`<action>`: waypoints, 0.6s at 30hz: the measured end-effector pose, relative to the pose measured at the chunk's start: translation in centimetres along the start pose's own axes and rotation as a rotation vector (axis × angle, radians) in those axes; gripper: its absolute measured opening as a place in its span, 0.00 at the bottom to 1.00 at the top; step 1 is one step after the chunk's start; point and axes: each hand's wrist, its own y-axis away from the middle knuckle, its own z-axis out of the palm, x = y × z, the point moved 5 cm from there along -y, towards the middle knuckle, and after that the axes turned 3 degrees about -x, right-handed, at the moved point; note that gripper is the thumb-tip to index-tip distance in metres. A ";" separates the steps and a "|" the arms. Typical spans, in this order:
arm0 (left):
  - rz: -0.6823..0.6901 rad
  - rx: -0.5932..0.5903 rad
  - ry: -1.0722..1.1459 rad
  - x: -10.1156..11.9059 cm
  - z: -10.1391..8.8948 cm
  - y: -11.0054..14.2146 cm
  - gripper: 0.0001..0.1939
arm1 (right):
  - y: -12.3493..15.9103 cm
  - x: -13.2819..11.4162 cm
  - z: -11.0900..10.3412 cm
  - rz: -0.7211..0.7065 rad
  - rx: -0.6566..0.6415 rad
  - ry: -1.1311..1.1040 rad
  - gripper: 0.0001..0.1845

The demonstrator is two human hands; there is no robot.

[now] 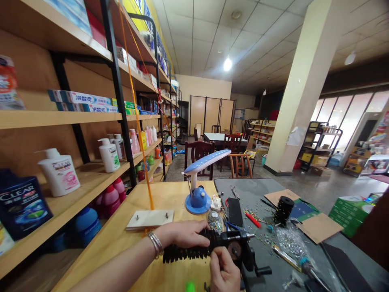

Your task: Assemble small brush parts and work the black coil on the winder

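Observation:
My left hand (185, 234) rests on top of a long black ribbed cylinder (185, 251) that lies across the wooden table (127, 239), gripping it; a silver bracelet circles the wrist. The cylinder's right end meets a black hand-crank device (243, 249) with a round hub and a crank handle. My right hand (223, 269) is closed at the near side of that device, just below the hub; what the fingers pinch is hidden. An orange string (136, 121) runs from the top of the shelf down to the table near a small white plate (150, 219).
A blue and white desk lamp (199, 194) stands behind the hands. On the dark mat (261, 190) lie a phone (235, 211), red-handled cutters (253, 220), a black spool (282, 210), loose beads and cardboard pieces. Shelves of bottles (60, 172) line the left. Chairs and a pillar stand beyond.

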 end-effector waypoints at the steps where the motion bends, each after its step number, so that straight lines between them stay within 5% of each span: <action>1: -0.004 0.001 -0.001 0.1 0.0 0.1 0.26 | -0.1 -0.1 0.0 0.004 -0.004 0.004 0.15; 18: 0.008 0.028 -0.037 0.0 0.0 0.0 0.21 | -0.2 0.5 0.0 0.018 0.003 -0.027 0.16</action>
